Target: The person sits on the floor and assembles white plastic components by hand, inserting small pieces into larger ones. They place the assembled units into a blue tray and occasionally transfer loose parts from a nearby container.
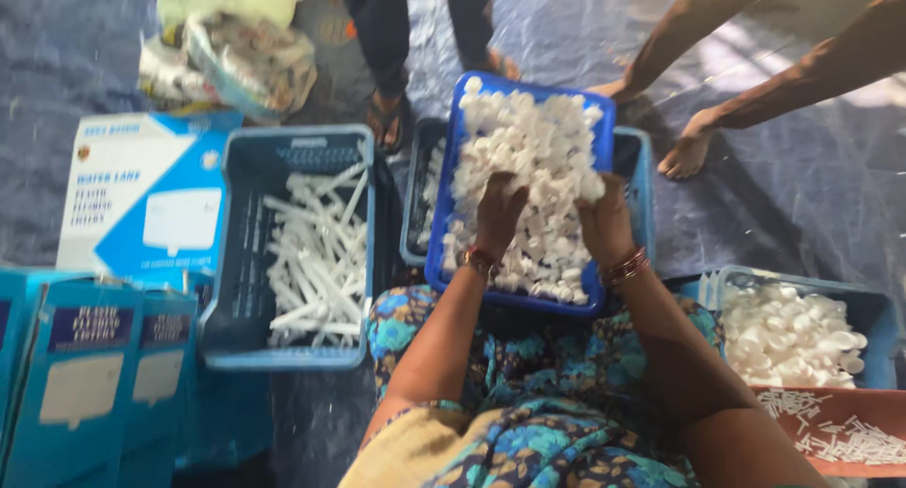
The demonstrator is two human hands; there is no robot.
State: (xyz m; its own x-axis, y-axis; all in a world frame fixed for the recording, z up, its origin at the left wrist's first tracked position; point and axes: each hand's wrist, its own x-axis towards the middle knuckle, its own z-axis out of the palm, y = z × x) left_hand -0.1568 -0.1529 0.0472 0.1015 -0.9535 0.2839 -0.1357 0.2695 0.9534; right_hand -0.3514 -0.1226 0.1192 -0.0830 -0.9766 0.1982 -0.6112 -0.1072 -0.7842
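Observation:
A bright blue tray heaped with small white plastic parts rests tilted on a darker blue crate in front of my knees. My left hand is sunk into the heap, fingers curled among the parts. Close beside it, my right hand also digs in, with a clump of parts lifted above its fingers. Both wrists wear bangles.
A blue crate of long white plastic pieces sits to the left, with blue-and-white cartons beyond it. At right are a crate of white round caps and a reddish tray of small white pins. Other people's legs and feet stand behind.

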